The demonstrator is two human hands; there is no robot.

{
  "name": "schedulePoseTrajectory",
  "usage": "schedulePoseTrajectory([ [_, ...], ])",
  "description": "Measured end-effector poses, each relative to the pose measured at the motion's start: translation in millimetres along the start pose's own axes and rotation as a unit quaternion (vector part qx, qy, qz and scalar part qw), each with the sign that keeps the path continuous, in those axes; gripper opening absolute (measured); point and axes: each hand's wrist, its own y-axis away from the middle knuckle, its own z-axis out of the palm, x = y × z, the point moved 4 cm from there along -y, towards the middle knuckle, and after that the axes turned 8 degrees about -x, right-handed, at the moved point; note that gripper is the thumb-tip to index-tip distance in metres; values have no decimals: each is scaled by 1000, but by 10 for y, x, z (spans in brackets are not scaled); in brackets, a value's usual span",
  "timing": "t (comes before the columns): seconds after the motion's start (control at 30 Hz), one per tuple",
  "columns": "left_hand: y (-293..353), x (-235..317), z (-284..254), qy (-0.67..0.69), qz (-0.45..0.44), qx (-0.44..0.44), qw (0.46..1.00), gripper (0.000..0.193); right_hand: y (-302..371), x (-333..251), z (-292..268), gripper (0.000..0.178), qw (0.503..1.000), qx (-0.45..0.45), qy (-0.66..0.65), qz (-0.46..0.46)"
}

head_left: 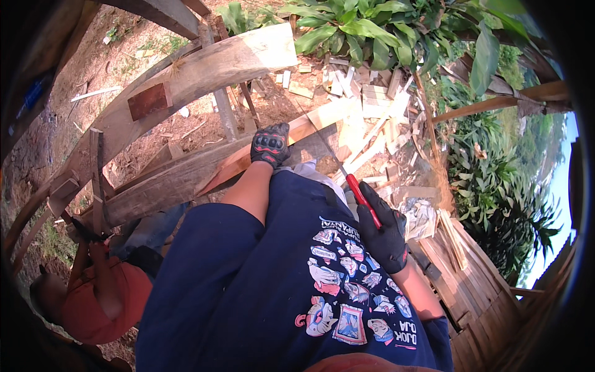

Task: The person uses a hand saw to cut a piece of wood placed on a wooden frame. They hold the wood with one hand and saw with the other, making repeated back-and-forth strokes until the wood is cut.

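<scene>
My right hand point(381, 229), in a black glove, is wrapped round the red handle of a pull saw point(364, 202). From the handle its long thin blade slants up and away to the left, across a wooden plank point(322, 118). Whether the teeth are in the wood is too fine to see. Farther left, my left hand point(271, 145) grips the same plank from above, its fingers bent over the edge and partly hidden; this black glove has a knuckle guard. Beneath and to the left runs a weathered wooden beam point(149, 192).
A broad curved board point(211, 65) with a reddish block point(149, 101) lies beyond. Offcuts point(372, 93) litter the ground at the far side, beside leafy plants point(365, 28). A person in a red shirt point(111, 304) works at lower left. Stacked boards point(471, 291) lie to the right.
</scene>
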Motion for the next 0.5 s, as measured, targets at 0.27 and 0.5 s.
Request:
schedulePoseTrajectory([
  [0.27, -19, -32, 3, 3, -4, -8, 1000, 40, -1810, 345, 818, 44, 998, 44, 37, -27],
  [0.5, 1, -52, 12, 11, -7, 15, 1000, 37, 32, 302, 157, 45, 962, 31, 222, -155],
])
